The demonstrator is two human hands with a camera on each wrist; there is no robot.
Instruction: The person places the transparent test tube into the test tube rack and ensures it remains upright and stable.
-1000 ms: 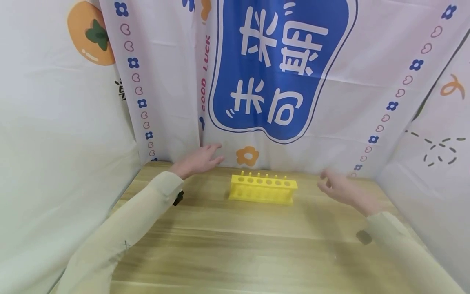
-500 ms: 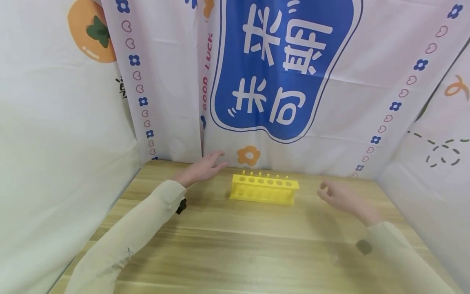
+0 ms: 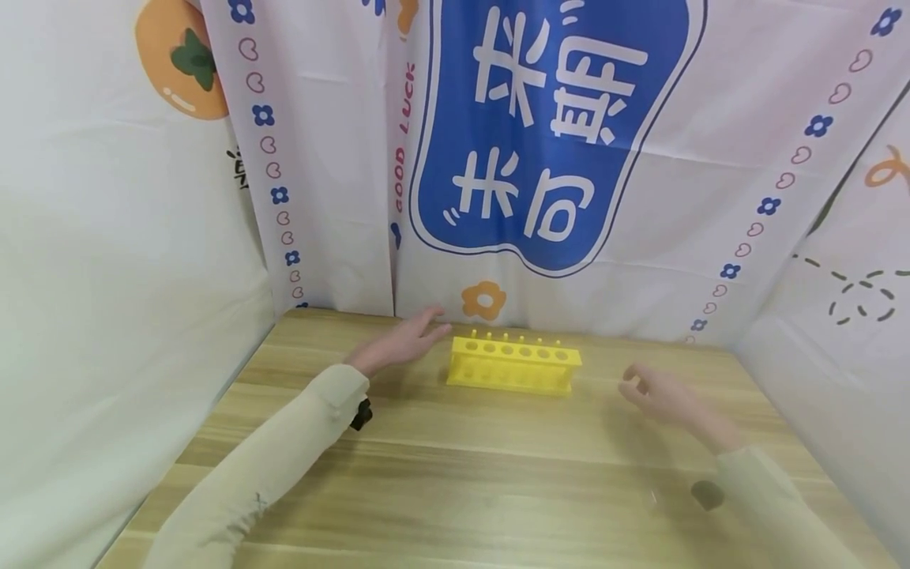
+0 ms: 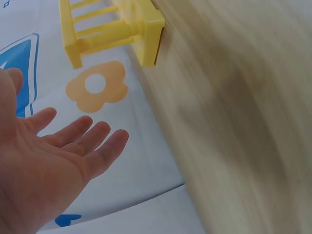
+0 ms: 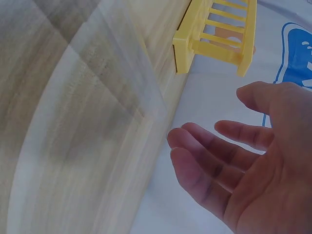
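Note:
A yellow test tube rack [image 3: 513,365], with a row of round holes on top and short pegs along its back, stands upright on the wooden table. My left hand [image 3: 401,341] hovers just left of the rack, fingers spread and holding nothing. To the right, my right hand [image 3: 661,395] is in the air with loosely bent fingers and no object in them. In the left wrist view, the rack [image 4: 114,31] is beyond the fingertips of my left hand [image 4: 58,161]. The right wrist view has the rack's end [image 5: 214,39] apart from my right hand [image 5: 243,165].
The wooden table [image 3: 455,474] meets a white printed cloth [image 3: 341,197] hanging right behind the rack. More white cloth hangs at the left [image 3: 128,237] and right sides. A dark wrist device [image 3: 361,414] is at my left cuff.
My left hand has come down and moved right, closer to the rack. My right hand has lowered a little. The rack stays in its place on the table.

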